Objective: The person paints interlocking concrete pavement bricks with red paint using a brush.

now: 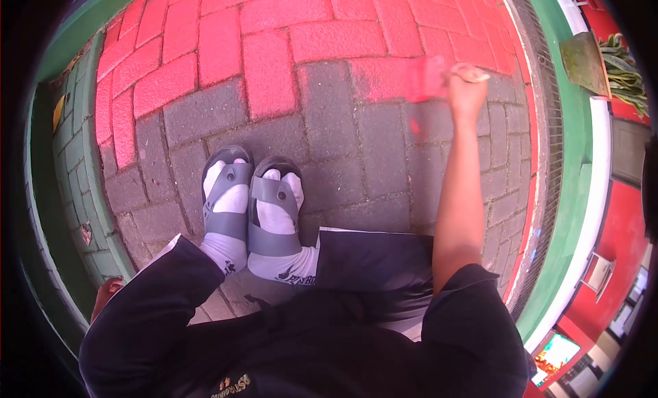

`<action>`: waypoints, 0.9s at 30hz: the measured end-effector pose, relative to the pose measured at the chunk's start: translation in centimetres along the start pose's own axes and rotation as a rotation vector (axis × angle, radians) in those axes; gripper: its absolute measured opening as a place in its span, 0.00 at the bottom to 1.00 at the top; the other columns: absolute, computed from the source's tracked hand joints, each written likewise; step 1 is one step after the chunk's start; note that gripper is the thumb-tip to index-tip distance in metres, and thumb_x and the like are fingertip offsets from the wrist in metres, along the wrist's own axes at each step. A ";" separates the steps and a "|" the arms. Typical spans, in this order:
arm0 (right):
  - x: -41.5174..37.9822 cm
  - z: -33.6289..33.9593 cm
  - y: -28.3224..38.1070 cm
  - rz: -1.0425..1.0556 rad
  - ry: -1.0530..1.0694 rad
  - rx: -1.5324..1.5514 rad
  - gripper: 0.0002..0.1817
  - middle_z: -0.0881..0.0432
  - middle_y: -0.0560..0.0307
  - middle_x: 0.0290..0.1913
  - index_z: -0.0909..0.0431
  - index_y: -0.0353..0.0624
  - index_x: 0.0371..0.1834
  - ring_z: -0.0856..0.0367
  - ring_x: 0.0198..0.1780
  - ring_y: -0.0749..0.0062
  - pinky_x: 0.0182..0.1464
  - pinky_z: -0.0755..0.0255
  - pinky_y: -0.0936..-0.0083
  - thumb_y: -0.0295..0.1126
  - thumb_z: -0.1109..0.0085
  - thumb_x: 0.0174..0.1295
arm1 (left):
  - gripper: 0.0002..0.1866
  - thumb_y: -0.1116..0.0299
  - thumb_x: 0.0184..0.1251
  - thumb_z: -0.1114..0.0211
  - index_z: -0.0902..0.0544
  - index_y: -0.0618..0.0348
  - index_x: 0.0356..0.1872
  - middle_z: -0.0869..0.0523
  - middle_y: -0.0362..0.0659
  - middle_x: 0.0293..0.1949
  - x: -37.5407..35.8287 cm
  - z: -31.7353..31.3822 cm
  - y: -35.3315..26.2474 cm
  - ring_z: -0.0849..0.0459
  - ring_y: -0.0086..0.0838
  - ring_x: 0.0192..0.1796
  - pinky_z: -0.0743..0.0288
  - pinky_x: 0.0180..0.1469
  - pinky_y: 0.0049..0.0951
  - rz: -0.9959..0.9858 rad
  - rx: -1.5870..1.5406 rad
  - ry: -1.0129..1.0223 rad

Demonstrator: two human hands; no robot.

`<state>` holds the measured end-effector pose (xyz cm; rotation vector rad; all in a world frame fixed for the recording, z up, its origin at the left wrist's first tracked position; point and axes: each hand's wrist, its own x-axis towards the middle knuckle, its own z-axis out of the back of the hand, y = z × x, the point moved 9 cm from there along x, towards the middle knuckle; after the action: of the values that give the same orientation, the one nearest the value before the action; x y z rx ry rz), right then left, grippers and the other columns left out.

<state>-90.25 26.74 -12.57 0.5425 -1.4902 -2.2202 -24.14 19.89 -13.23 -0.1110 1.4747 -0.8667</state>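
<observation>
My right hand [467,96] is closed around the pale handle of a paintbrush [428,79]. Its red bristle end, blurred by motion, lies over a paving brick at the border of the red paint [332,38]. Grey unpainted bricks [384,151] lie nearer to me, one of them partly smeared with red. At the far left, my left hand [108,292] shows only in part beside my knee, its fingers curled; what it holds, if anything, is hidden.
My feet in grey sandals [277,199] stand on the grey bricks. A green-painted kerb [89,158] runs along the left. On the right are a metal grating [548,144], a green ledge [579,165] and a potted plant [586,62].
</observation>
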 end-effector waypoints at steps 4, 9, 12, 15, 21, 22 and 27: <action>-3.4 0.7 5.7 0.493 -0.113 -0.236 0.06 0.15 0.61 0.26 0.17 0.40 0.23 0.20 0.28 0.81 0.34 0.25 0.77 0.25 0.31 0.55 | 0.15 0.59 0.75 0.42 0.24 0.55 0.56 0.19 0.40 0.44 -0.2 -4.3 -0.8 0.19 0.27 0.44 0.24 0.45 0.31 -0.026 -0.126 -0.015; -8.8 -8.8 5.7 0.379 0.397 -0.081 0.05 0.14 0.65 0.29 0.21 0.42 0.24 0.17 0.33 0.80 0.37 0.24 0.77 0.20 0.34 0.51 | 0.15 0.59 0.76 0.43 0.24 0.55 0.55 0.19 0.40 0.44 -0.2 -10.6 -3.0 0.20 0.27 0.44 0.24 0.45 0.32 -0.094 -0.255 -0.016; -4.8 -6.5 2.9 0.222 0.334 0.118 0.10 0.19 0.67 0.25 0.25 0.44 0.22 0.19 0.29 0.82 0.31 0.27 0.79 0.19 0.32 0.51 | 0.14 0.59 0.76 0.43 0.24 0.54 0.55 0.19 0.40 0.44 -0.3 -14.2 -4.4 0.20 0.27 0.44 0.24 0.46 0.32 -0.143 -0.323 -0.012; -0.8 -0.7 -1.3 0.092 -0.009 0.157 0.07 0.18 0.64 0.24 0.21 0.44 0.24 0.21 0.23 0.78 0.27 0.27 0.76 0.22 0.31 0.52 | 0.14 0.58 0.76 0.44 0.24 0.54 0.54 0.20 0.40 0.44 -0.3 -17.1 -5.5 0.20 0.27 0.44 0.24 0.46 0.32 -0.194 -0.406 -0.008; -5.3 -4.0 4.2 0.631 -0.052 -0.232 0.07 0.14 0.49 0.31 0.10 0.54 0.35 0.13 0.34 0.56 0.37 0.22 0.61 0.34 0.30 0.51 | 0.11 0.59 0.78 0.46 0.26 0.53 0.51 0.22 0.39 0.41 0.1 -19.8 -5.2 0.21 0.26 0.43 0.24 0.46 0.31 -0.264 -0.432 -0.038; -7.2 -6.7 5.2 0.590 0.166 -0.467 0.06 0.14 0.52 0.30 0.13 0.51 0.29 0.13 0.35 0.56 0.40 0.22 0.58 0.36 0.28 0.49 | 0.08 0.61 0.78 0.48 0.27 0.52 0.47 0.24 0.38 0.38 0.1 -19.8 -5.7 0.22 0.25 0.42 0.24 0.45 0.29 -0.309 -0.353 -0.063; -5.6 -6.4 5.0 0.284 0.300 0.075 0.12 0.14 0.56 0.25 0.17 0.38 0.26 0.13 0.32 0.69 0.39 0.22 0.71 0.35 0.28 0.56 | 0.08 0.62 0.78 0.47 0.28 0.56 0.44 0.26 0.38 0.38 1.2 -18.6 -5.9 0.24 0.25 0.39 0.26 0.44 0.30 -0.529 -0.061 -0.196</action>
<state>-81.60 23.10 -9.67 0.6140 -1.3994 -1.7860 -43.43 23.12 -13.65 -0.6362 1.3027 -1.1956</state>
